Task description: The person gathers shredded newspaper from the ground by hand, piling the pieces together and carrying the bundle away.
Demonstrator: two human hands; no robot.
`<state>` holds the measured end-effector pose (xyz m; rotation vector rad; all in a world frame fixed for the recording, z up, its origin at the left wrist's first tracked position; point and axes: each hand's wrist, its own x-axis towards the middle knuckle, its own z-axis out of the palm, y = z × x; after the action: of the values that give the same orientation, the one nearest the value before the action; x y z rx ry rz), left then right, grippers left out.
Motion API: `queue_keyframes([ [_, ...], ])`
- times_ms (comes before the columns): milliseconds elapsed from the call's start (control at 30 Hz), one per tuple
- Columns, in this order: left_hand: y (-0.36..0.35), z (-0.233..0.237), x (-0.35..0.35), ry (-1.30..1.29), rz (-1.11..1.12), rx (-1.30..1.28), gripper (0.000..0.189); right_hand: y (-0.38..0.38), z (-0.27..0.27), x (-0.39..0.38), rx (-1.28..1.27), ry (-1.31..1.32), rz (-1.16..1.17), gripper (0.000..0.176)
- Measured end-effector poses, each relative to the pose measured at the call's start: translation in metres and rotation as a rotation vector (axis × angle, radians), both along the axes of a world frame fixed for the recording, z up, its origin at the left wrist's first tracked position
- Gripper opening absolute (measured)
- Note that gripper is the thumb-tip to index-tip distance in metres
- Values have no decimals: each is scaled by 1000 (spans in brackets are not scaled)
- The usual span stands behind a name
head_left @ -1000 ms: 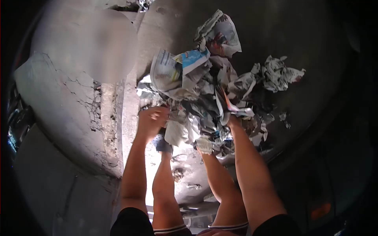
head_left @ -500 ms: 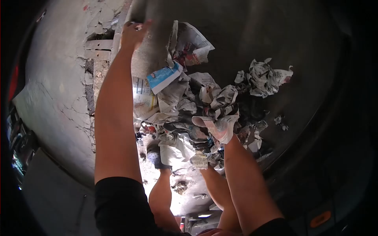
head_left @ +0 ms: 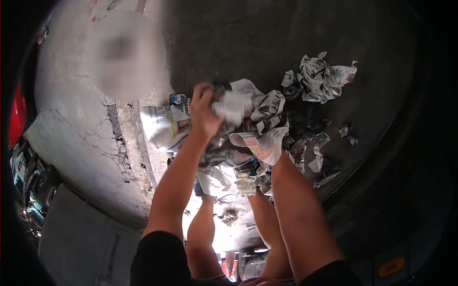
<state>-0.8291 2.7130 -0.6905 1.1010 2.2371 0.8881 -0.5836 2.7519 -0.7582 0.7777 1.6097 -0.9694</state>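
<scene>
My left hand [head_left: 205,114] is over the left part of a heap of crumpled newspaper [head_left: 269,107], its fingers curled around a motion-blurred piece of newspaper [head_left: 232,107]. Beside it on the left lies a flatter newspaper sheet [head_left: 160,125] with a small crumpled printed piece [head_left: 177,99]. At the right side of the heap, a folded newspaper sheet [head_left: 267,148] covers my right hand, so its fingers are hidden; only the forearm shows below. Paler sheets [head_left: 217,181] lie by my feet.
A separate crumpled newspaper ball [head_left: 318,80] sits to the right on the dark floor [head_left: 229,43]. Small scraps [head_left: 349,134] lie nearby. A cracked concrete strip [head_left: 125,143] runs along the left. A blurred pale oval [head_left: 126,55] hides floor at upper left.
My left hand has come down and right from the far upper left onto the heap. The upright newspaper sheet and the blue-and-white piece no longer show where they were. My right arm has barely moved.
</scene>
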Motion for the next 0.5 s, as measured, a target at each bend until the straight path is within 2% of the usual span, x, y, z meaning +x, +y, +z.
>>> queue_keyframes([
  [67, -33, 46, 26, 10, -138, 213, 47, 4, 4, 4, 0, -10, -9, 58],
  [133, -64, 76, 68, -50, -308, 94, 50, 6, 9, 8, -1, -26, -5, 57],
  [200, -78, 102, 102, -10, -636, -217, 55, 8, 11, 10, 9, -21, -5, 57],
  [233, -93, 88, 121, -68, -572, -307, 56, 9, 11, 9, 19, -11, -10, 57],
  [300, -129, 27, 169, -189, -447, -473, 58, 6, 11, 12, 27, 22, -33, 56],
  [333, -117, 20, 165, -356, -427, -632, 43, 5, 10, 14, 36, 40, -41, 56],
  [367, -107, 17, 163, -471, -400, -737, 39, 2, 8, 17, 47, 91, -56, 56],
  [400, -89, 23, 156, -585, -374, -846, 36, 0, 5, 22, 62, 166, -73, 56],
  [467, -80, 22, 157, -483, -448, -961, 34, -13, -15, 56, 123, 667, -157, 55],
  [500, -81, 10, 163, -421, -568, -1071, 35, -17, -20, 73, 123, 901, -214, 55],
])
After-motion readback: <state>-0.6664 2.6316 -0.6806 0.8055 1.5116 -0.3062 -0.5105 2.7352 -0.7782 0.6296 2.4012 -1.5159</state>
